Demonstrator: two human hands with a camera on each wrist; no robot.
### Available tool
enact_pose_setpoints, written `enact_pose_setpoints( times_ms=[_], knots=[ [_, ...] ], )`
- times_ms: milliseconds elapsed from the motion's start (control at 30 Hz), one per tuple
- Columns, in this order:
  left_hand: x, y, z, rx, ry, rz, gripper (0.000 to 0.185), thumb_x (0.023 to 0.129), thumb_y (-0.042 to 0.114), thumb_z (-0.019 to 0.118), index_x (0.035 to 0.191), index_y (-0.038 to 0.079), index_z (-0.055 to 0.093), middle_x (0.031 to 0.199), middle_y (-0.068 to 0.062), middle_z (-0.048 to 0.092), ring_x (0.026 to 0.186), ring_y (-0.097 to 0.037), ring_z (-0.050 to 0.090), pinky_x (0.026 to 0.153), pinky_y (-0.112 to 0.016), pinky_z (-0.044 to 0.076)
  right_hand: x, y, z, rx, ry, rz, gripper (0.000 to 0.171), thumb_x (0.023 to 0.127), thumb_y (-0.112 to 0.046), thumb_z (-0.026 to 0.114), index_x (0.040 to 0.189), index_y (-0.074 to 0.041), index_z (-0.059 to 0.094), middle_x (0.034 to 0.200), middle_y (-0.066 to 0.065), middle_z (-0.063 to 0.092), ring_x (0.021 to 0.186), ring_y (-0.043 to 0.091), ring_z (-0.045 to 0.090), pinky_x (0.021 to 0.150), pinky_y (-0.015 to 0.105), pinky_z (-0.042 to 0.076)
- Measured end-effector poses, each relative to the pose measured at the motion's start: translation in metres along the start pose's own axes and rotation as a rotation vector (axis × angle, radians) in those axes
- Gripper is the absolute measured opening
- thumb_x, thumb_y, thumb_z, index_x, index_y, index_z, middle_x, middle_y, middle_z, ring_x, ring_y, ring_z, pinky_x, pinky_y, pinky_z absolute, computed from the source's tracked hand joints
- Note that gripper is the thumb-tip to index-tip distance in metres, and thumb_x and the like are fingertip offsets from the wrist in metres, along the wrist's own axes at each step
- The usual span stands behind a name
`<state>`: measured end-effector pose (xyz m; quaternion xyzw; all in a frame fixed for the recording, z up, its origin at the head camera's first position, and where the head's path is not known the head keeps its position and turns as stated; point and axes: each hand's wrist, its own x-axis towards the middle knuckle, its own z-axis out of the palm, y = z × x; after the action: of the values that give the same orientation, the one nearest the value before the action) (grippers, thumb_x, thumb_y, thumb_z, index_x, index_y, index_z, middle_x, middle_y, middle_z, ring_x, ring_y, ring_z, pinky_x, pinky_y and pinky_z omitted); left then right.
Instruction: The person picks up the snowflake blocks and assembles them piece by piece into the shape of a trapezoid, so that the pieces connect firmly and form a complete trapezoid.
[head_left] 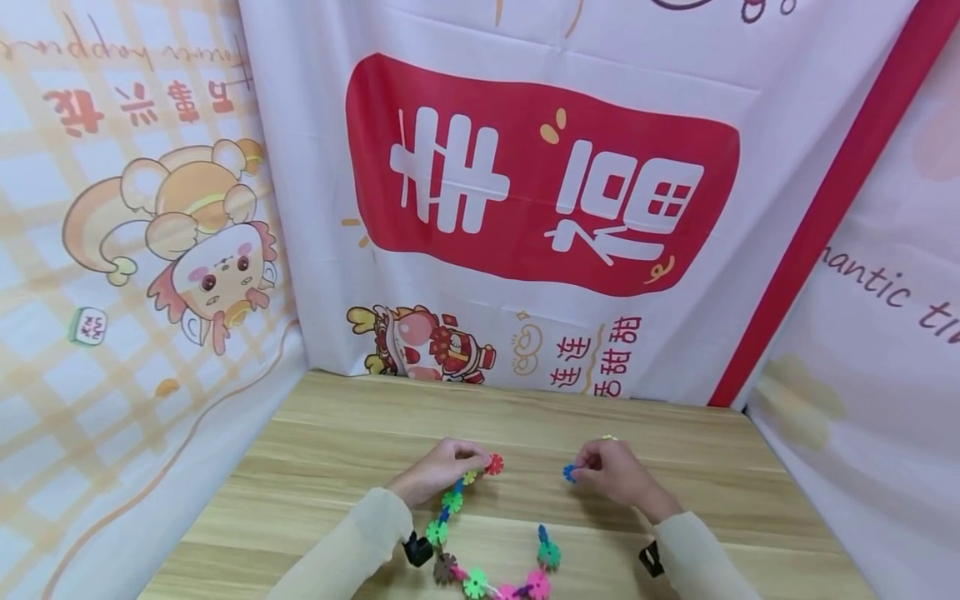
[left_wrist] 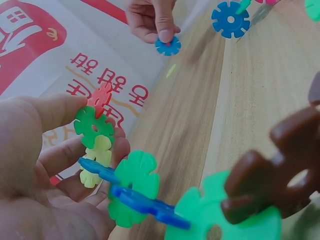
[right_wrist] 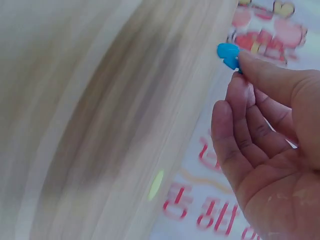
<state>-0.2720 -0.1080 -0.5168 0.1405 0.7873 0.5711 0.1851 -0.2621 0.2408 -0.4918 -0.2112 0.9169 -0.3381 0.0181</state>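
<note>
Snowflake-disc chain (head_left: 480,575) is laid in a curve on the wooden table (head_left: 315,467), nearest the sleeves, between both wrists. Its far end is pinched by the left hand (head_left: 438,471), fingers curled round the red disc (head_left: 493,464) at the tip. A single blue disc (head_left: 570,473) is pinched at the fingertips of the right hand (head_left: 611,471), held apart from the chain end. Printed backdrop (head_left: 540,183) is seen beyond both hands.

Bare table (head_left: 360,433) was left open between the two grips and beyond them, up to the hanging cloth (head_left: 525,350). Passage below the grips was blocked by the curved chain of plastic discs (head_left: 480,575).
</note>
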Motion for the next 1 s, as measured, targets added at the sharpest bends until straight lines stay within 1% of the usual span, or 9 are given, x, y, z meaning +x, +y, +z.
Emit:
enact_pose_setpoints(
  times_ms=[100,267,400,567,667,833,1000],
  knots=[
    [0.001,-0.001,0.000,0.004,0.006,0.000,0.030,0.103,0.043,0.068,0.114,0.017,0.079,0.120,-0.002,0.073,0.108,-0.019,0.062,0.092,-0.035,0.053,0.005,-0.013,0.011,0.025,-0.015,-0.022,0.012,0.096,-0.016,0.079,0.086,-0.015,0.072,0.079,-0.006,0.070,0.069,0.005,0.058,0.059,0.022,0.053],
    [0.001,-0.004,0.000,0.033,0.029,0.001,0.030,0.102,0.044,0.069,0.116,0.020,0.079,0.125,-0.001,0.072,0.114,-0.019,0.062,0.100,-0.041,0.054,0.011,-0.031,0.026,0.032,-0.024,-0.053,0.012,0.094,-0.017,0.082,0.086,-0.018,0.072,0.080,-0.009,0.070,0.070,0.005,0.062,0.062,0.023,0.057],
    [-0.001,-0.003,0.001,0.035,0.037,0.006,0.028,0.104,0.041,0.067,0.116,0.019,0.078,0.126,-0.001,0.073,0.114,-0.019,0.062,0.101,-0.042,0.054,0.014,-0.043,0.036,0.046,-0.025,-0.076,0.011,0.092,-0.018,0.082,0.087,-0.020,0.073,0.082,-0.010,0.071,0.072,0.005,0.064,0.065,0.023,0.059],
    [-0.003,-0.002,0.000,0.038,0.040,-0.002,0.027,0.105,0.040,0.066,0.115,0.019,0.078,0.124,0.000,0.072,0.112,-0.018,0.062,0.099,-0.040,0.053,0.016,-0.058,0.047,0.064,-0.005,-0.117,0.009,0.092,-0.017,0.082,0.089,-0.020,0.074,0.083,-0.010,0.072,0.073,0.003,0.066,0.068,0.022,0.060],
    [-0.002,-0.003,0.000,0.032,0.036,0.001,0.027,0.104,0.041,0.066,0.115,0.019,0.078,0.121,0.000,0.073,0.110,-0.018,0.062,0.095,-0.037,0.053,0.019,-0.064,0.053,0.051,0.011,-0.135,0.009,0.092,-0.016,0.083,0.089,-0.019,0.074,0.083,-0.010,0.073,0.073,0.001,0.065,0.068,0.021,0.060],
    [-0.002,-0.004,-0.001,0.024,0.030,0.017,0.028,0.105,0.041,0.066,0.115,0.018,0.079,0.117,0.001,0.074,0.107,-0.017,0.063,0.091,-0.032,0.052,0.022,-0.069,0.060,0.030,0.020,-0.162,0.009,0.091,-0.013,0.083,0.089,-0.016,0.074,0.083,-0.009,0.073,0.073,-0.001,0.064,0.067,0.019,0.059],
    [-0.003,-0.004,-0.001,0.018,0.020,0.033,0.028,0.105,0.041,0.066,0.114,0.018,0.079,0.114,0.001,0.075,0.104,-0.017,0.063,0.090,-0.033,0.053,0.023,-0.073,0.063,0.039,0.038,-0.189,0.009,0.091,-0.011,0.082,0.091,-0.015,0.075,0.084,-0.007,0.074,0.073,-0.001,0.064,0.068,0.018,0.059]
  ],
)
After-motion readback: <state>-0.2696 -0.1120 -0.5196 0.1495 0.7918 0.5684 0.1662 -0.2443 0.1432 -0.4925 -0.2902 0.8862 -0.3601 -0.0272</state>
